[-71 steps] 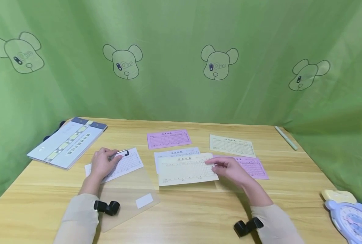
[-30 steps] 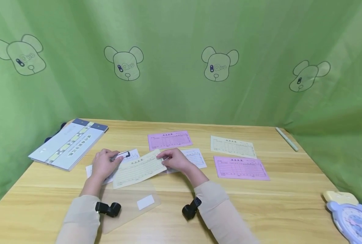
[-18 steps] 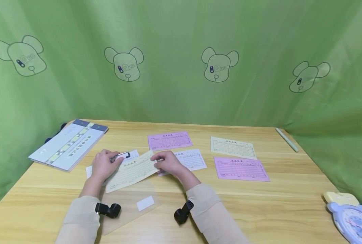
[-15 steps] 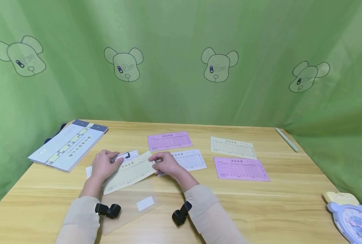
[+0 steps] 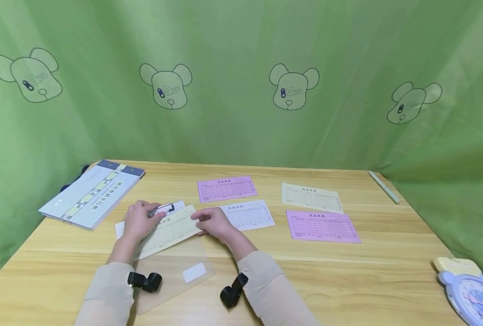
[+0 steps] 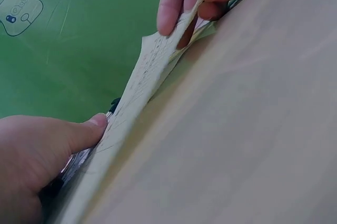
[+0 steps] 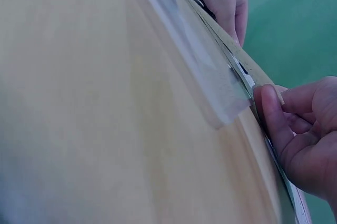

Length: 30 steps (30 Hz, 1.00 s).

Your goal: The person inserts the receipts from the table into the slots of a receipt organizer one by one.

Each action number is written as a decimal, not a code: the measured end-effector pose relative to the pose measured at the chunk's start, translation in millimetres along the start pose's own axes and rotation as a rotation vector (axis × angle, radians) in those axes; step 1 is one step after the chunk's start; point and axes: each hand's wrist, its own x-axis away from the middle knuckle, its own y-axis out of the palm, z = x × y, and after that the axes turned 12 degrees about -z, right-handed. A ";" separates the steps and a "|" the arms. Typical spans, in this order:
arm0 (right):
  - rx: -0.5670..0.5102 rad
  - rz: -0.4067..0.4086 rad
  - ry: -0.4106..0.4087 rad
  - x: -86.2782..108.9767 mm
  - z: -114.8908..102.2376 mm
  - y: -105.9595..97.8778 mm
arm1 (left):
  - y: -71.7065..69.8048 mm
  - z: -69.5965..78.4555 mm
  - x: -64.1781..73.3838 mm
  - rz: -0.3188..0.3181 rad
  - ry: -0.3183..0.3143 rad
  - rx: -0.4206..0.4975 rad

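A see-through clipboard with a white label lies at the front left, a white form on its upper part. My left hand grips the metal clip at its top edge, thumb over the paper side. Between finger and thumb my right hand pinches the right end of a pale yellow form. That form slants over the white one, its left end under my left thumb. In the left wrist view the yellow form bows up between both hands.
Behind and right of the hands lie a white form, two purple forms and another yellow form. A blue-and-white booklet sits at the back left. A pen and a toy clock are along the right side.
My right hand has carried the yellow form leftward from mid-table onto the clipboard, sliding it further down-left toward my left hand. The left hand has stayed at the clip.
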 end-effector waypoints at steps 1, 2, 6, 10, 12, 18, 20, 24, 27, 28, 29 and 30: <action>-0.001 -0.001 0.004 -0.2 -0.1 1.1 | 0.2 0.0 -0.1 0.000 0.000 0.001; -0.003 -0.002 0.003 -0.4 -0.3 2.0 | 0.3 -0.1 -0.2 0.002 0.002 0.002; -0.005 -0.005 0.013 -1.3 -1.8 4.8 | 0.1 -0.4 -0.3 0.000 -0.002 0.010; -0.003 -0.005 0.029 -2.7 -3.6 6.0 | -0.7 -1.3 -0.4 -0.007 0.003 -0.001; -0.001 -0.004 0.034 -3.3 -4.6 6.5 | -0.6 -1.7 -0.6 -0.009 0.007 -0.018; 0.020 0.006 0.037 -5.1 -6.2 7.4 | 0.3 -0.4 -1.4 -0.019 0.020 -0.094; 0.030 0.007 0.045 -5.5 -6.9 7.6 | 0.6 -0.1 -1.9 -0.023 0.022 -0.114; 0.034 0.007 0.059 -6.5 -7.6 8.5 | 0.9 -0.5 -2.4 -0.022 0.033 -0.141; 0.029 0.009 0.066 -8.3 -7.1 9.0 | 1.3 -1.1 -2.8 -0.019 0.047 -0.161; 0.026 0.011 0.067 -9.0 -7.2 9.2 | 1.4 -1.1 -2.8 -0.018 0.050 -0.168; 0.023 0.013 0.067 -9.8 -7.3 9.4 | 1.4 -1.1 -3.0 -0.016 0.053 -0.177; 0.022 0.015 0.067 -10.9 -7.2 9.5 | 1.6 -1.2 -3.2 -0.015 0.057 -0.184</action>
